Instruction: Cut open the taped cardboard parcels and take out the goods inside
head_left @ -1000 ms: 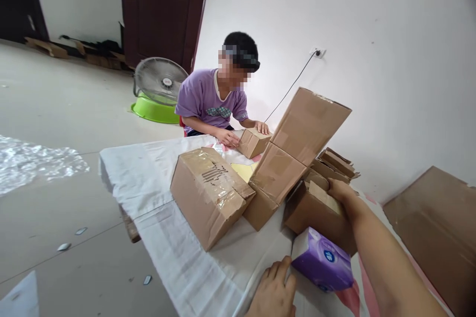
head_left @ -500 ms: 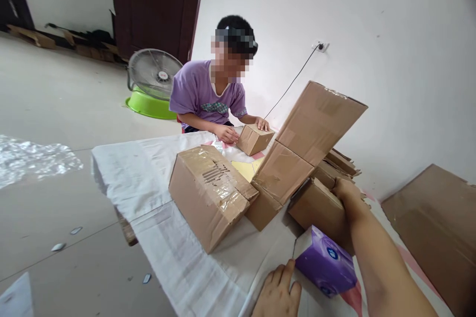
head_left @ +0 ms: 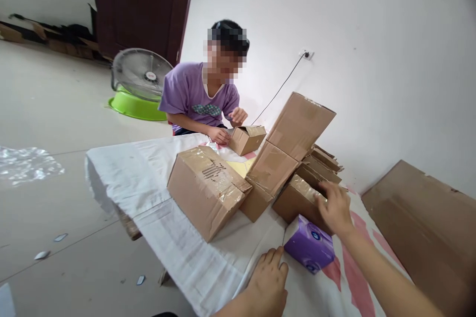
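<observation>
My left hand point(head_left: 268, 277) lies flat on the cloth-covered table, fingers stretched out, nothing in it. Its fingertips are close to a purple tissue pack point(head_left: 311, 245). My right hand point(head_left: 336, 208) is at the near edge of an open cardboard box point(head_left: 303, 198), thumb and fingers apart and slightly bent; I see nothing held in it. Whether the fingertips touch the box is unclear. Left of that box, a carton with a tall raised flap point(head_left: 293, 129) leans up. A taped cardboard box point(head_left: 208, 193) stands further left.
Across the table point(head_left: 122, 168) a person in a purple shirt point(head_left: 208, 94) sits with a small cardboard box point(head_left: 248, 141). Flattened cardboard point(head_left: 323, 163) is stacked behind the open box. A large cardboard sheet point(head_left: 420, 223) leans at the right. A fan point(head_left: 143, 77) stands on the floor.
My right hand has drawn back from the far part of the open box to its near edge. The other person has lifted one hand off the small box. The view has shifted slightly.
</observation>
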`<state>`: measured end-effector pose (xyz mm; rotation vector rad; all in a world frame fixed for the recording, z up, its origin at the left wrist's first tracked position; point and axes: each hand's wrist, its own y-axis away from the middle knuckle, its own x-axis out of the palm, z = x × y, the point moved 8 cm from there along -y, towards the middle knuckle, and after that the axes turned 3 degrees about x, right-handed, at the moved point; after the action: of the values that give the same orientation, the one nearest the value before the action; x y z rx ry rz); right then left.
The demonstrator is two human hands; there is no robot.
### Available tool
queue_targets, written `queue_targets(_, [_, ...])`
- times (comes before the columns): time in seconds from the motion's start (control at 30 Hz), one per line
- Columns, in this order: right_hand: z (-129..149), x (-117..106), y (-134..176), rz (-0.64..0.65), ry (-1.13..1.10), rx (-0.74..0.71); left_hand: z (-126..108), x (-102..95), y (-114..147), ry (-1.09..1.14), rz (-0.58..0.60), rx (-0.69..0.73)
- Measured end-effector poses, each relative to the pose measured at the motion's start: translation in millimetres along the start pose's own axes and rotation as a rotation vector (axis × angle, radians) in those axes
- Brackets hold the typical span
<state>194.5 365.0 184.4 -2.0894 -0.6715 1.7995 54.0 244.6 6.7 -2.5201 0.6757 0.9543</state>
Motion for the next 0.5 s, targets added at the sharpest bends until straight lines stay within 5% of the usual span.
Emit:
queue_targets(0.13, [37.0,24.8,112.1,0.033,-0.024,-0.514,-3.2,-5.5,0.7,-0.01,-0.022,-0.013])
queue_targets(0.2, [36.3,42.3,136.6,-0.026,0.008,-0.579,-3.3,-10.4,1.1,-0.013,-0.044,-0.041])
queue_targets(0.37, [40.3,60.8,118.6,-0.119,-0.002,-0.45,-2.4,-15.1,2.0,-0.022,-0.075,-0.046])
queue_targets(0.5, [97.6,17.6,100.4,-0.161,-0.181,-0.484,-2.5,-7.7,0.5,-0.089,-0.065,0.045])
